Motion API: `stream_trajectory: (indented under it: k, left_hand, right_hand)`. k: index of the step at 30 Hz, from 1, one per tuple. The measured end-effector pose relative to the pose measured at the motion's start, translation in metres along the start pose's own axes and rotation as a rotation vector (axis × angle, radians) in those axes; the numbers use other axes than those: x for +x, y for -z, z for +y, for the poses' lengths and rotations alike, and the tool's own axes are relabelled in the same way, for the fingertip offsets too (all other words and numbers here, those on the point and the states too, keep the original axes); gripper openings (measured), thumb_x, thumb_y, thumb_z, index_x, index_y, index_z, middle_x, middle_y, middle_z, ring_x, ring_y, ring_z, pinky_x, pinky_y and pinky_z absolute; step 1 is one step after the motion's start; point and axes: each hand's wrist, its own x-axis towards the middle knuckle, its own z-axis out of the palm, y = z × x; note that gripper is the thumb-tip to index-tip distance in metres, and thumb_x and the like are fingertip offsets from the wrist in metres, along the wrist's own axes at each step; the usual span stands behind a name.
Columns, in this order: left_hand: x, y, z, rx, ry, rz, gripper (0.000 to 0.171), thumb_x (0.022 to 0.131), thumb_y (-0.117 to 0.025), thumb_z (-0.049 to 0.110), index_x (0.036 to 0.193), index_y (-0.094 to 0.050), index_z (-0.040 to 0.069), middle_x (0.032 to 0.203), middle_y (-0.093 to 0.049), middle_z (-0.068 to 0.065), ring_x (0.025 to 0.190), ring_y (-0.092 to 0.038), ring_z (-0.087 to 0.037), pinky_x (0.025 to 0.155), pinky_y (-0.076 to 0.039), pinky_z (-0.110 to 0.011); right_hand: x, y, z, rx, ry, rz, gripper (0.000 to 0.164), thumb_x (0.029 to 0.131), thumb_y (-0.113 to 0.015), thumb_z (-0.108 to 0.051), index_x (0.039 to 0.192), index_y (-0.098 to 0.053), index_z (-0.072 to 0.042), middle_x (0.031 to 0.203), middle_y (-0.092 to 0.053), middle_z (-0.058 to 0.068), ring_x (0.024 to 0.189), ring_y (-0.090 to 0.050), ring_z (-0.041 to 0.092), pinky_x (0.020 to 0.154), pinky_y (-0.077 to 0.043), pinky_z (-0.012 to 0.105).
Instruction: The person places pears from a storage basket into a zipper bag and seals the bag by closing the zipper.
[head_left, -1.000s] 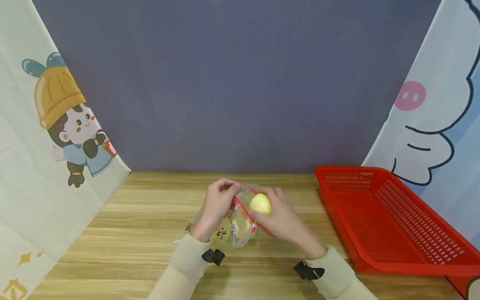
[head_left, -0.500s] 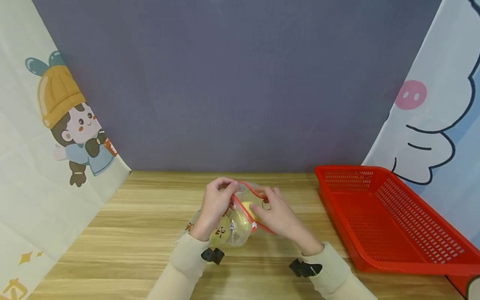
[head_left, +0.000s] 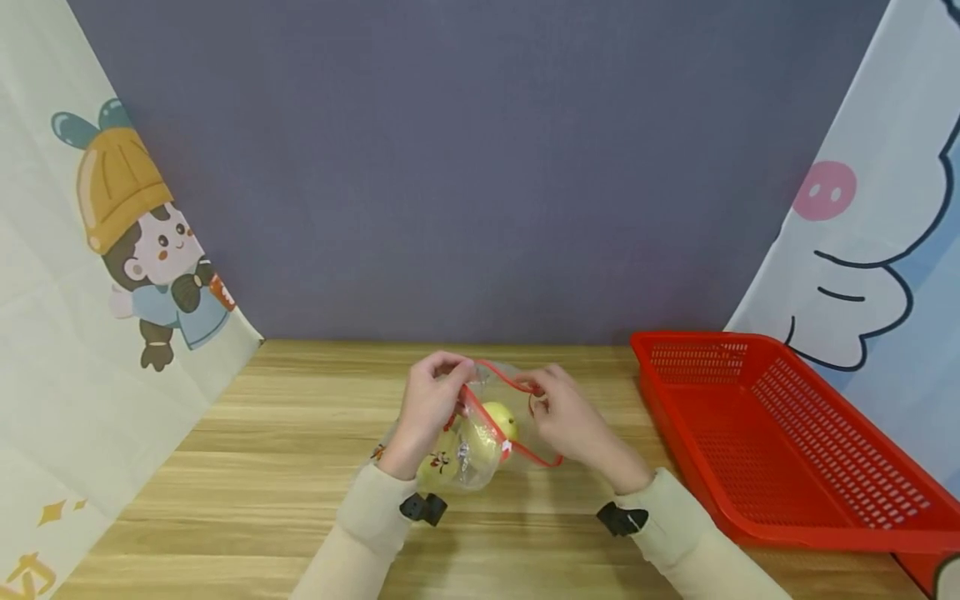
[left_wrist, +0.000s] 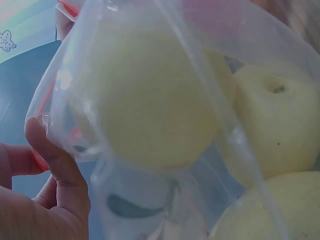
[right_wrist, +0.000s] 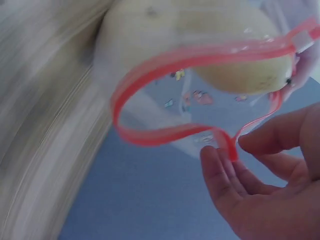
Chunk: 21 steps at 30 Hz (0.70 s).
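A clear zip bag [head_left: 467, 477] with printed pictures lies over the middle of the table, its mouth gaping to the right. My left hand [head_left: 429, 402] pinches the upper left of its red zip edge [head_left: 487, 415] between thumb and fingers. At the opposite side my right hand [head_left: 573, 422] pinches the same red rim, as the right wrist view shows. Just inside the mouth rests a round pale-yellow fruit [head_left: 498, 419] with a dark spot at one end. Further fruits of that kind [left_wrist: 276, 127] fill the bag behind it. A white slider [head_left: 506, 449] sits on the zip.
A red plastic basket [head_left: 731, 517] with perforated sides stands at the right of the wooden table [head_left: 300, 417]. Behind rises a dark grey-blue panel [head_left: 480, 167], with cartoon-printed cloths on both sides.
My right hand has put the yellow fruit through the bag's mouth, let go of it and drawn back to the red rim. The left hand keeps its hold.
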Motion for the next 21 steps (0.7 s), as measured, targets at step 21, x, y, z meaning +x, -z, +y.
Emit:
stream_trajectory:
  k: [21]
  left_hand:
    - [0.001, 0.004, 0.001, -0.010, -0.001, 0.020, 0.016, 0.099, -0.065, 0.009, 0.109, -0.067, -0.003, 0.094, -0.064, -0.011, 0.055, -0.053, -0.011, 0.046, -0.051, -0.021]
  right_hand:
    - [0.011, -0.002, 0.026, -0.137, 0.232, 0.154, 0.010, 0.087, -0.076, 0.004, 0.092, -0.075, -0.004, 0.093, -0.072, 0.006, 0.083, -0.067, 0.020, 0.068, -0.060, 0.032]
